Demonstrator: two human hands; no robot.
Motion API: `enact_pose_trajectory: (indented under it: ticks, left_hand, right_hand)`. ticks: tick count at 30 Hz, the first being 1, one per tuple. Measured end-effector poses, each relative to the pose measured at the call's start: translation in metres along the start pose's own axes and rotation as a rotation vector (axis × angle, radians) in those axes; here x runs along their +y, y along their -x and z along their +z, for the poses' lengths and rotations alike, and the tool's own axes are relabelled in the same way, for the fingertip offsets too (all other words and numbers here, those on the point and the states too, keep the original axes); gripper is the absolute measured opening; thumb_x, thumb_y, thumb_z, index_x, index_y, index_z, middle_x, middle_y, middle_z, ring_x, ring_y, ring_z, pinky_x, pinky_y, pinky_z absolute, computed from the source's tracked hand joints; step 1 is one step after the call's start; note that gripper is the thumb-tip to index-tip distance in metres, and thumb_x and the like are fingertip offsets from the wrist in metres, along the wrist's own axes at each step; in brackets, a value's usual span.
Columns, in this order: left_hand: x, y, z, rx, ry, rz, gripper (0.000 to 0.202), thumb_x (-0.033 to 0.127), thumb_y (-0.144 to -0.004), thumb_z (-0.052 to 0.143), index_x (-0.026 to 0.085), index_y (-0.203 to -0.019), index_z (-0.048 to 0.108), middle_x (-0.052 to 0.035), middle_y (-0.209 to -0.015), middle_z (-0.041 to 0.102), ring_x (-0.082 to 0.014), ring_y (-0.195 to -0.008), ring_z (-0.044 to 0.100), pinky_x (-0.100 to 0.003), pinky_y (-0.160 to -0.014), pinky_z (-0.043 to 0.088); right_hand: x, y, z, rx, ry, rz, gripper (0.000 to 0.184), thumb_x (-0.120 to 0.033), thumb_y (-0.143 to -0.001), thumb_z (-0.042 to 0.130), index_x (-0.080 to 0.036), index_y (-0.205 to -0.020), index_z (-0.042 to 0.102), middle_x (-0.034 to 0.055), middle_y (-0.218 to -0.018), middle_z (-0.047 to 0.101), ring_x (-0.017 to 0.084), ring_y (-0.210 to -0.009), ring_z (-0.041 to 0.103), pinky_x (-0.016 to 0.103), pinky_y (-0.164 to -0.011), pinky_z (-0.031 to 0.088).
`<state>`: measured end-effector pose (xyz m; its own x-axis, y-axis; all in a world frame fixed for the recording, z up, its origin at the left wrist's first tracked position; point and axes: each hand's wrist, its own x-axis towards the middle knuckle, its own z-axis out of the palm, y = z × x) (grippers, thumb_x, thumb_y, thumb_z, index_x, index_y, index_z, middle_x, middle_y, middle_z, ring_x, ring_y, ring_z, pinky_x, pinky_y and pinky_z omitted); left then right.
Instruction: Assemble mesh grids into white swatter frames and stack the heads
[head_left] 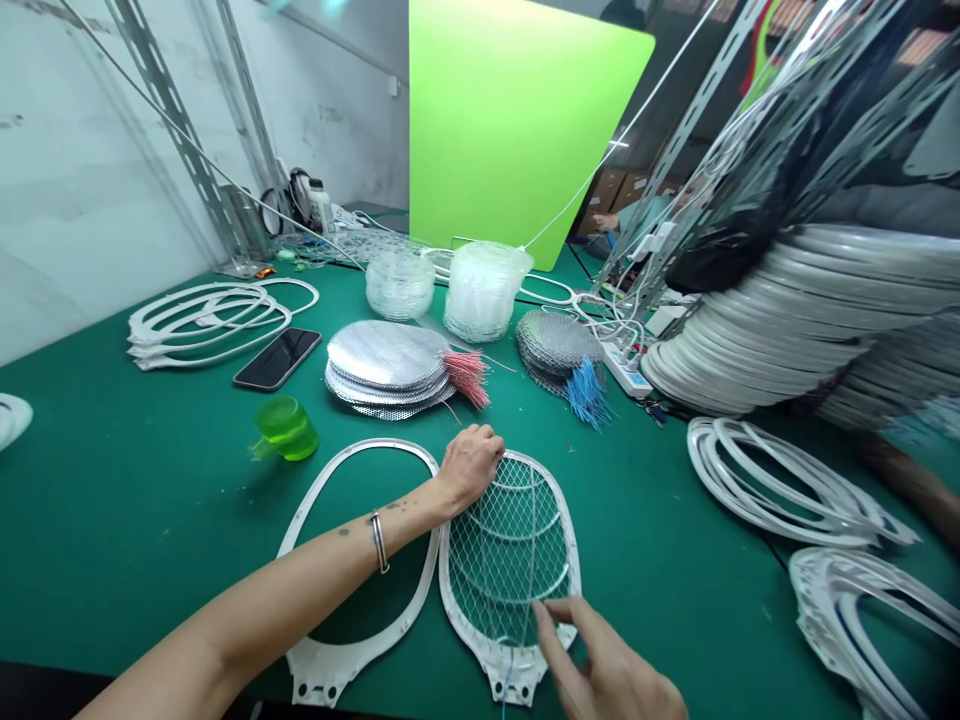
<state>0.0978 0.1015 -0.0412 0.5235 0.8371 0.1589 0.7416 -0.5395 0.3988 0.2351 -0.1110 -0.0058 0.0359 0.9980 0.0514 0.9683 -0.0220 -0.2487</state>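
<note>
Two white oval racket frames lie side by side before me. The left racket frame is bare inside. Silvery wire mesh, with pale curved ribs showing, fills the right racket frame; a thin blue wire runs out at its neck. My left hand reaches across the bare frame, its fingers curled closed at the right frame's upper left rim. At that frame's lower right, my right hand brings thumb and forefinger together over the mesh edge. Whatever lies between those fingertips is hidden.
Mesh sheets with red wires and darker mesh sheets with blue wires lie ahead. Nearby are a green cup, a phone, clear plastic stacks and a power strip. White frames crowd the right, beside another person's arm.
</note>
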Motion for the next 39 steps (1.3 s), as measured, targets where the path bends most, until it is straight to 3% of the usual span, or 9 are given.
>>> enact_pose_trajectory:
  ticks: [4,7,10,15,23,26,28,33,39]
  left_hand:
    - [-0.001,0.001,0.002,0.022,0.003,0.005,0.016,0.021,-0.094,0.052,0.020,-0.091,0.068,-0.0035,-0.094,0.063,-0.0174,-0.091,0.055,-0.028,-0.082,0.045]
    - [-0.002,0.002,0.003,0.038,-0.003,0.007,0.017,0.022,-0.093,0.051,0.019,-0.091,0.068,-0.0046,-0.094,0.063,-0.0181,-0.092,0.056,-0.028,-0.082,0.045]
    - [-0.002,0.002,0.004,0.040,-0.008,0.027,0.018,0.021,-0.093,0.050,0.018,-0.089,0.068,-0.0056,-0.094,0.063,-0.0185,-0.093,0.056,-0.029,-0.084,0.045]
    - [0.000,0.002,0.003,0.023,-0.009,0.026,0.018,0.021,-0.092,0.049,0.018,-0.088,0.066,-0.0059,-0.094,0.064,-0.0192,-0.093,0.056,-0.030,-0.085,0.045]
    - [0.003,-0.005,-0.003,-0.016,0.014,-0.108,0.015,0.024,-0.090,0.051,0.021,-0.088,0.066,-0.0037,-0.091,0.065,-0.0190,-0.087,0.060,-0.029,-0.076,0.045]
    - [0.003,-0.007,-0.004,-0.023,0.024,-0.154,0.015,0.023,-0.088,0.053,0.022,-0.097,0.064,-0.0030,-0.093,0.065,-0.0187,-0.085,0.061,-0.028,-0.073,0.045]
    - [0.002,-0.008,-0.004,-0.019,0.028,-0.158,0.018,0.024,-0.089,0.052,0.022,-0.103,0.063,-0.0040,-0.097,0.064,-0.0190,-0.089,0.061,-0.028,-0.075,0.045]
    - [0.000,-0.011,0.000,-0.038,0.056,-0.136,0.015,0.022,-0.089,0.052,0.021,-0.088,0.067,-0.0033,-0.093,0.061,-0.0176,-0.084,0.061,-0.026,-0.072,0.045]
    - [-0.003,-0.017,-0.002,-0.055,0.100,-0.101,0.014,0.019,-0.086,0.054,0.021,-0.081,0.067,-0.0015,-0.088,0.061,-0.0159,-0.079,0.061,-0.025,-0.067,0.043]
  right_hand:
    - [0.006,-0.073,-0.015,0.065,-0.182,0.131,0.032,-0.050,-0.093,0.042,-0.030,-0.089,0.067,0.0024,-0.081,0.070,0.015,-0.058,0.061,0.025,-0.049,0.037]
    - [0.014,-0.138,0.000,0.102,-0.205,0.108,0.028,-0.046,-0.090,0.047,-0.028,-0.093,0.069,0.0032,-0.094,0.067,0.016,-0.071,0.062,0.027,-0.059,0.041]
    - [0.022,-0.171,0.021,0.085,-0.188,0.052,0.025,-0.041,-0.090,0.049,-0.027,-0.089,0.070,0.0032,-0.097,0.066,0.017,-0.077,0.061,0.028,-0.064,0.041]
    - [0.026,-0.165,0.030,0.079,-0.170,-0.022,0.021,-0.034,-0.092,0.049,-0.025,-0.087,0.068,0.0021,-0.095,0.066,0.017,-0.084,0.060,0.028,-0.074,0.040]
    - [0.029,-0.178,0.027,0.022,-0.215,0.127,0.019,-0.038,-0.086,0.055,-0.026,-0.082,0.069,0.0007,-0.087,0.070,0.017,-0.077,0.063,0.027,-0.062,0.038]
    - [0.035,-0.184,0.026,-0.025,-0.258,0.149,0.019,-0.043,-0.082,0.061,-0.028,-0.079,0.070,-0.0010,-0.078,0.070,0.017,-0.070,0.064,0.026,-0.057,0.038]
    - [0.037,-0.183,0.028,-0.011,-0.278,0.134,0.019,-0.043,-0.084,0.059,-0.028,-0.085,0.070,-0.0009,-0.086,0.070,0.016,-0.070,0.063,0.026,-0.059,0.040]
    - [0.036,-0.174,0.034,0.059,-0.290,0.072,0.022,-0.043,-0.091,0.051,-0.031,-0.097,0.069,-0.0011,-0.106,0.067,0.015,-0.083,0.063,0.027,-0.069,0.043]
    - [0.041,-0.184,0.036,0.058,-0.263,0.080,0.016,-0.039,-0.086,0.059,-0.029,-0.082,0.071,-0.0017,-0.084,0.067,0.016,-0.074,0.062,0.027,-0.062,0.039]
